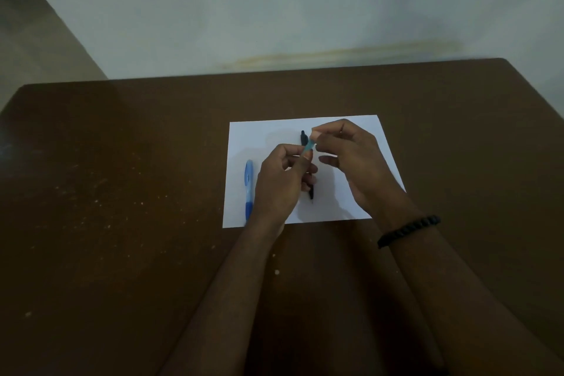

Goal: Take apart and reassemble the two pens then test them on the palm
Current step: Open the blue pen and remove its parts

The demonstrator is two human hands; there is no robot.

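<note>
A white sheet of paper [360,137] lies on the brown table. A blue pen [249,188] rests on the sheet's left side, untouched. A black pen [303,137] lies in the middle of the sheet, mostly hidden under my hands. My left hand [279,183] and my right hand [351,162] are raised above the sheet and together hold a small teal pen part [309,147]. The left fingers grip its lower end and the right fingertips pinch its upper end.
The brown table [122,192] carries small pale specks on its left half. A pale wall [274,9] runs behind the far edge. A black bracelet [409,230] sits on my right wrist.
</note>
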